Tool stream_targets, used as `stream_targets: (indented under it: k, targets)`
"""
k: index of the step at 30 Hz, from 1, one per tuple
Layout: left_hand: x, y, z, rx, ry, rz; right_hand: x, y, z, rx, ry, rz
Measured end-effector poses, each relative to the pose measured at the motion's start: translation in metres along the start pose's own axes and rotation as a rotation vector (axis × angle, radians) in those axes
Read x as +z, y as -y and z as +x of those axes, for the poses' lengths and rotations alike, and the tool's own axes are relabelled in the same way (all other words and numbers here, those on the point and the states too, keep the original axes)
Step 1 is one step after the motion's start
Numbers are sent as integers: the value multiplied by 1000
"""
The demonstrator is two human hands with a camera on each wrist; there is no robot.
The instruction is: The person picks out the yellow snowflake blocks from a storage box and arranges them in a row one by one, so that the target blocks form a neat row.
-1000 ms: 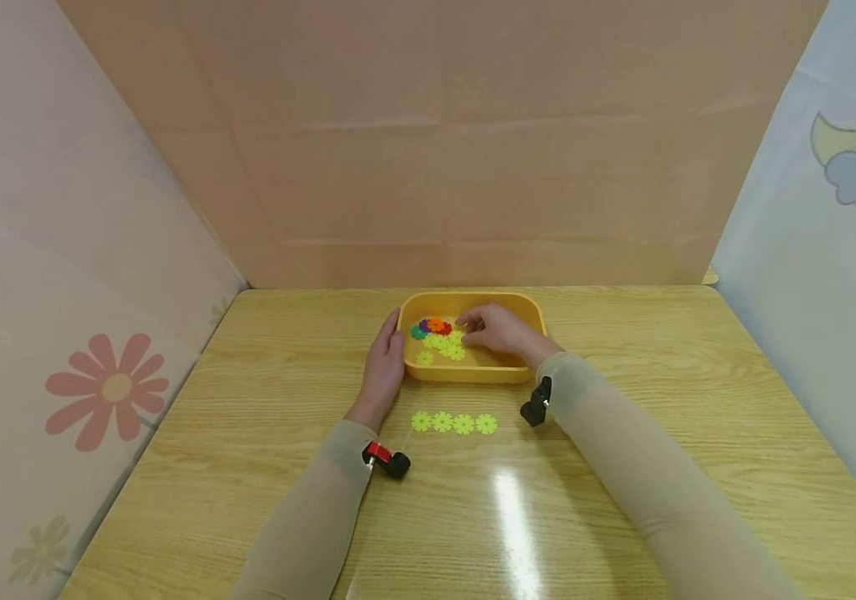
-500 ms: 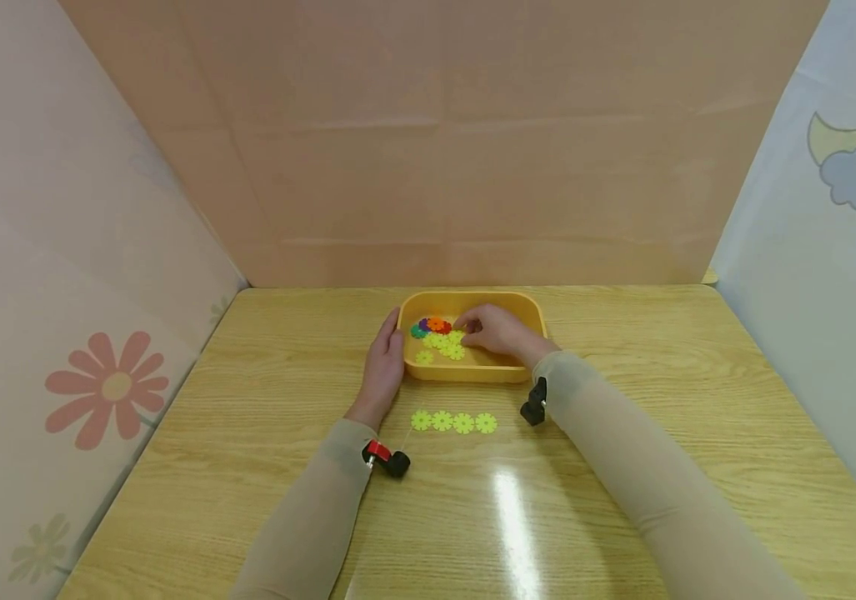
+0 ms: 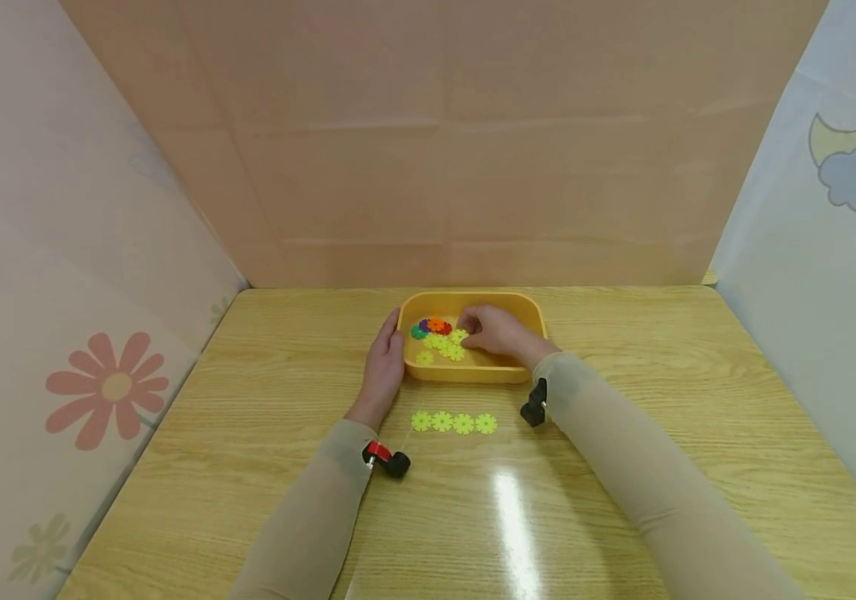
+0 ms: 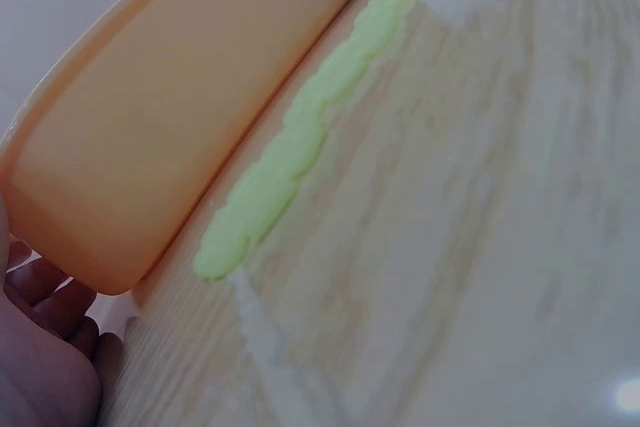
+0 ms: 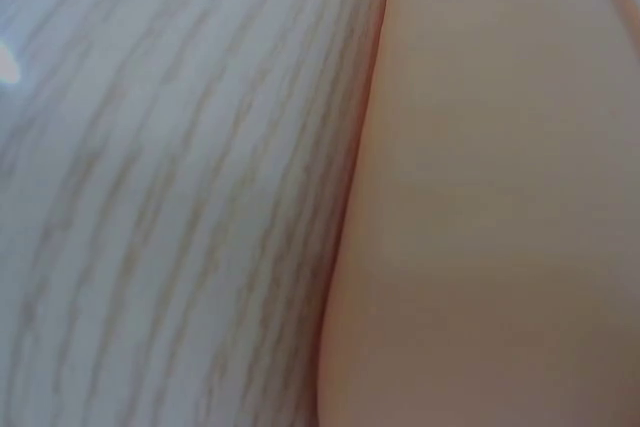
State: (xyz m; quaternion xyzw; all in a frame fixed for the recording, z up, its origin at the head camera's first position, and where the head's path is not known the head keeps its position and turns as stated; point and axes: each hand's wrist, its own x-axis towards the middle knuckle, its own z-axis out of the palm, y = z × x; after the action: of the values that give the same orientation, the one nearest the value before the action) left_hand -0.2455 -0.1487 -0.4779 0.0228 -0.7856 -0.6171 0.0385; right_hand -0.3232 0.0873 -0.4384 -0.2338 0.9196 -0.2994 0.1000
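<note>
A yellow-orange plastic tray (image 3: 468, 374) stands on the table, holding several notched snowflake discs. Most are a heap of yellow discs (image 3: 455, 353); an orange disc (image 3: 437, 324) lies with red, purple and green ones behind them. My left hand (image 3: 383, 367) rests along the tray's left outer side, fingers pointing away from me. In the left wrist view its fingers (image 4: 65, 305) show by the tray's corner. Inside the tray, my right hand (image 3: 497, 330) pinches a yellow snowflake disc (image 3: 461, 336) between thumb and fingers. The right wrist view shows the tray's outer wall (image 5: 490, 187), not the hand.
A row of yellow discs (image 3: 463, 423) lies flat on the wooden table (image 3: 285, 417) in front of the tray. A black camera (image 3: 396, 464) sits on the left wrist and another camera (image 3: 534, 406) on the right. A beige wall (image 3: 443, 167) closes off the back.
The right thumb and fingers have drawn slightly back to the right, and the yellow disc at their tips shows more plainly. The left hand, tray and row of discs stay in place.
</note>
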Motion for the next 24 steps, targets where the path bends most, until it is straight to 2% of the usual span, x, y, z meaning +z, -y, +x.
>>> stream_targets:
  k: [9, 24]
  targets:
    - [0, 0, 0, -2, 3, 2, 0, 1, -1, 27, -3, 36]
    - [1, 0, 1, 5, 2, -8, 1, -2, -1, 28, -27, 20]
